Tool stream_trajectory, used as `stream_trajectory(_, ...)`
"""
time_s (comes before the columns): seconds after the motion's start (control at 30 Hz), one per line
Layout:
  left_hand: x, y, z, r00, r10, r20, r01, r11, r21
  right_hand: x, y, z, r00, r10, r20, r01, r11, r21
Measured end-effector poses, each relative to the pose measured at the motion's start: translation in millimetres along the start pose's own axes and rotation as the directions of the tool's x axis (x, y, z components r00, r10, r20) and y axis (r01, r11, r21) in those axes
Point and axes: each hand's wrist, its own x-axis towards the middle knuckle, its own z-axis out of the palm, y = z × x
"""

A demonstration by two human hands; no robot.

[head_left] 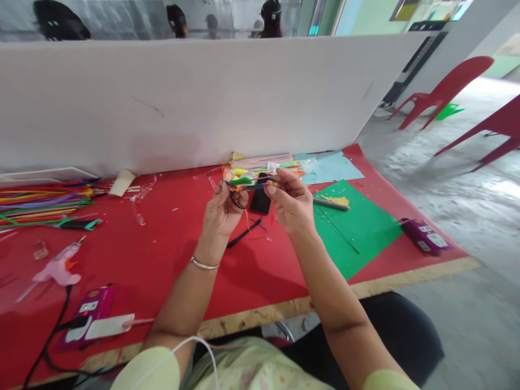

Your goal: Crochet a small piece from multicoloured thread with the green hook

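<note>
A thin, dark band with several colours along it (255, 187) stretches between my two hands above the red-covered table. My left hand (222, 212) pinches its left end, and a dark loop (239, 201) hangs by those fingers. At the other end, the thumb and fingers of my right hand (294, 205) are closed on the band. Its exact kind is too small to make out. Behind and below lies a black phone (260, 202), partly covered by the hands' work. A black strip (244, 234) and a thin orange strand (247, 219) are beneath my left hand.
A pink glue gun (60, 265), a purple power strip (93, 303) and colourful pipe cleaners (44, 205) lie left. At right are a green sheet (357, 230), a grey stick (331, 204) and another purple box (426, 236). A white partition (182, 103) stands behind.
</note>
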Motion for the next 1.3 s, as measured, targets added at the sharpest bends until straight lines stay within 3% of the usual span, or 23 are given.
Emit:
stream_trajectory(0.27,19,-3,23.4,0.988,0.046,0.151,-0.059,0.995,0.078,28,-15,-7,0.993,-0.003,0.116,0.009,0.999,-0.05)
stream_trajectory(0.5,36,-19,34.3,0.972,0.088,0.22,-0.109,0.99,0.086,51,-44,9,0.995,0.098,0.036,-0.104,0.964,0.243)
stream_trajectory(0.6,41,-26,31.6,0.964,0.106,0.245,-0.135,0.985,0.107,57,-46,13,0.985,0.142,0.096,-0.165,0.938,0.306)
stream_trajectory(0.7,44,-28,30.3,0.965,0.14,0.221,-0.17,0.977,0.125,61,-43,15,0.971,0.178,0.162,-0.22,0.928,0.302)
stream_trajectory(0.9,44,-26,33.8,0.977,0.147,0.154,-0.18,0.958,0.222,64,-34,11,0.955,0.244,0.166,-0.29,0.882,0.371)
stream_trajectory(1.1,37,-27,37.0,0.986,0.08,0.144,-0.116,0.958,0.262,64,-18,3,0.976,0.134,0.171,-0.203,0.837,0.507)
stream_trajectory(1.3,34,-24,40.2,0.974,0.155,0.167,-0.196,0.943,0.27,58,-21,6,0.969,0.096,0.226,-0.169,0.929,0.33)
